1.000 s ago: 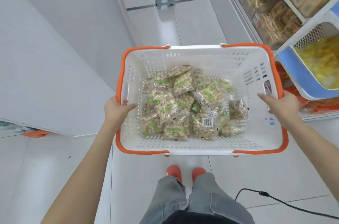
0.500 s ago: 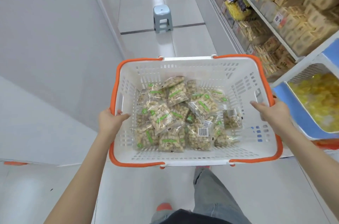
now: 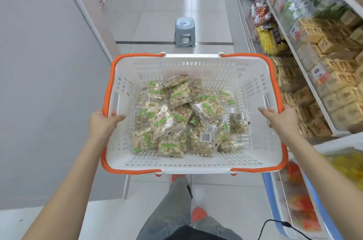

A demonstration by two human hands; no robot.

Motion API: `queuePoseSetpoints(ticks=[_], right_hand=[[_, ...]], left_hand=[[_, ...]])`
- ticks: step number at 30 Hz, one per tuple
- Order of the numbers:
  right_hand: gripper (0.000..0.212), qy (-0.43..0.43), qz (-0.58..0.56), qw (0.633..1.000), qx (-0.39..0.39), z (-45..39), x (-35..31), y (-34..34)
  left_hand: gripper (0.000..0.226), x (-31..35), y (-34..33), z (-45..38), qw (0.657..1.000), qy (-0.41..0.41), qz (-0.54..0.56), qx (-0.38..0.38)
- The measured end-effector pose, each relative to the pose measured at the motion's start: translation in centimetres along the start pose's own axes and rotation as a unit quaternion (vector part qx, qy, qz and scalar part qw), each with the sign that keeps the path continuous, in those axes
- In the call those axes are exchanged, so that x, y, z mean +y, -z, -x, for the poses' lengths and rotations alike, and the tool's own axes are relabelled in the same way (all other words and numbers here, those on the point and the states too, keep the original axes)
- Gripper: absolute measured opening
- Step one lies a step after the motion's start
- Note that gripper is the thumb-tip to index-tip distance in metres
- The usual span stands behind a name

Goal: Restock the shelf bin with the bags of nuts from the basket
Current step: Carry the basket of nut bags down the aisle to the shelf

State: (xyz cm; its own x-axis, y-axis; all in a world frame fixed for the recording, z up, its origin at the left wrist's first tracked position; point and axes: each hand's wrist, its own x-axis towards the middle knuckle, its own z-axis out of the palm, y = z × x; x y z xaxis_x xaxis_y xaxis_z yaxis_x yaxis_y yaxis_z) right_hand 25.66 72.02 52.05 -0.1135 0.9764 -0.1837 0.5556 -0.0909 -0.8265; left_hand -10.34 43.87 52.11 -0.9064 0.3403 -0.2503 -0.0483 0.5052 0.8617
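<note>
A white plastic basket (image 3: 253, 74) with an orange rim is carried in front of me at waist height. Several clear bags of nuts (image 3: 184, 118) with green labels lie heaped on its bottom. My left hand (image 3: 102, 122) grips the basket's left rim, thumb over the edge. My right hand (image 3: 282, 122) grips the right rim the same way. A blue-edged shelf bin (image 3: 279, 210) with orange and yellow packets sits low at the right.
Shelves (image 3: 306, 74) of boxed and bagged snacks line the right side of the aisle. A grey plastic stool (image 3: 184, 32) stands on the tiled floor ahead. A pale wall panel (image 3: 49, 82) runs along the left. A black cable (image 3: 275, 226) hangs near my legs.
I have walked forward along the aisle with the basket; the stool is nearer and more of the right shelves show. Both hands keep their grip on the rim.
</note>
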Motion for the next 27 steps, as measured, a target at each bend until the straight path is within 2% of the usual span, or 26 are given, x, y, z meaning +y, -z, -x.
queuePoseSetpoints(ticks=[12,15,18,27], right_hand=[[0.036,-0.001,-0.028,0.999,-0.019,-25.6,-10.1,-8.9],[0.026,-0.004,-0.036,0.999,-0.017,-31.9,-12.6,-10.0],[0.027,-0.006,-0.038,0.999,-0.010,-38.5,-14.7,-11.3],[0.035,-0.015,-0.021,0.999,-0.020,-59.6,-20.5,-16.0]], left_hand=[[0.035,13.3,-12.9,-23.5,1.000,-0.004,0.007,-0.019],[0.041,17.2,-16.4,-29.0,0.999,-0.008,-0.003,-0.033],[0.044,20.5,-20.2,-34.4,0.999,-0.007,-0.013,-0.030],[0.027,29.6,-32.3,-49.1,0.999,0.004,-0.043,-0.009]])
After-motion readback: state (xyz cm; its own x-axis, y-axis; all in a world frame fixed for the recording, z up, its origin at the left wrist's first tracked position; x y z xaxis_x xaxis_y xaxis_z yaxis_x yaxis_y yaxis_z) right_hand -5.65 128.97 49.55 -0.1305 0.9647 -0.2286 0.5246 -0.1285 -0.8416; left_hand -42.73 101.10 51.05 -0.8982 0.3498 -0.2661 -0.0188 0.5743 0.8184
